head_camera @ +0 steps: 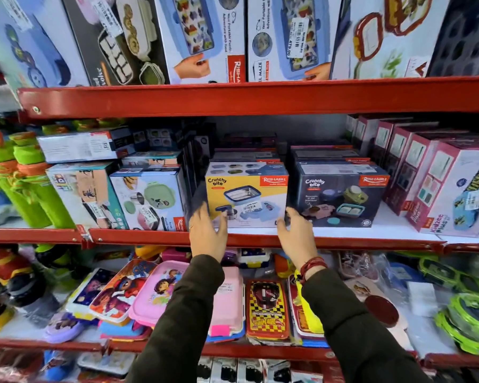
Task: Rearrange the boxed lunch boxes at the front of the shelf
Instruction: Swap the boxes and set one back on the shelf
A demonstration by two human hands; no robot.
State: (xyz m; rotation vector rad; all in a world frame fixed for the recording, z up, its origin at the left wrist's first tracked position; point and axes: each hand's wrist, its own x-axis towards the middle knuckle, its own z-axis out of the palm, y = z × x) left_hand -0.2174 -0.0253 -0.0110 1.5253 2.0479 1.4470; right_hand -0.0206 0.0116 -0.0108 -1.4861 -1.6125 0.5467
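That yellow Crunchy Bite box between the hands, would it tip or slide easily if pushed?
The yellow box is wide and squat with a flat base, so it would probably slide on the smooth white shelf rather than tip. Being printed cardboard, it likely feels stiff but dents if squeezed. Its glossy faces may be slightly slippery.

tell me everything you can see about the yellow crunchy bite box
The yellow box is printed cardboard, upright at the front of the middle shelf, front face out. It shows a blue-rimmed steel lunch box, "Crunchy bite" lettering, a red brand tag and a white price sticker. Similar boxes sit behind it; a dark box stands beside it. The left hand and right hand are at its lower corners, fingers open.
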